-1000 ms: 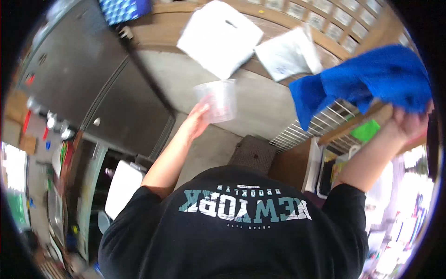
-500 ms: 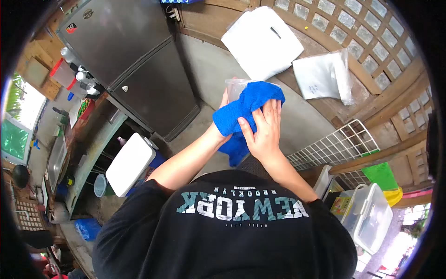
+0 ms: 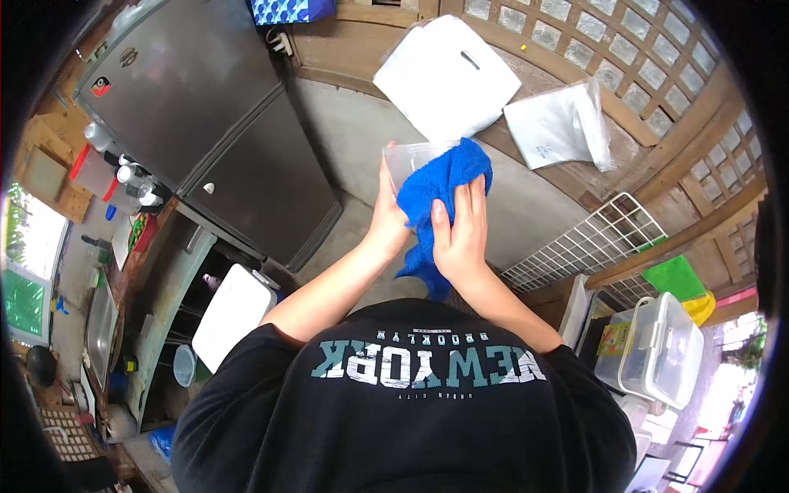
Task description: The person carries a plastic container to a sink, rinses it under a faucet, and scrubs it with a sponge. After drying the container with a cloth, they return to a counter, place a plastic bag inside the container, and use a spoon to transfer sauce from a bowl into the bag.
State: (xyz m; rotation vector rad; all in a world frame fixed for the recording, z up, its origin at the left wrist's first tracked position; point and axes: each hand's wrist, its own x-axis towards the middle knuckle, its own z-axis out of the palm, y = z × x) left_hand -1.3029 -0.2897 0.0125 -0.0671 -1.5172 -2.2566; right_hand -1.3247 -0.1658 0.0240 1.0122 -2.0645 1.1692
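A clear plastic container (image 3: 403, 163) is held up in front of my chest, its far rim showing above the cloth. My left hand (image 3: 388, 212) grips it from the left side, with the fingers partly hidden behind it. A blue towel (image 3: 440, 182) drapes over the right side of the container, and one end hangs down below. My right hand (image 3: 462, 226) presses the towel against the container, fingers close together and bent over the cloth.
A grey refrigerator (image 3: 189, 107) stands ahead on the left. White plastic bags (image 3: 450, 78) lie on the wooden ledge ahead. To the right are a white wire rack (image 3: 588, 246) and a clear storage box (image 3: 670, 353). A white-lidded bin (image 3: 234, 316) is at lower left.
The towel has slid off my left wrist and now bunches on the container's right side. More of the container shows. The view has shifted slightly.
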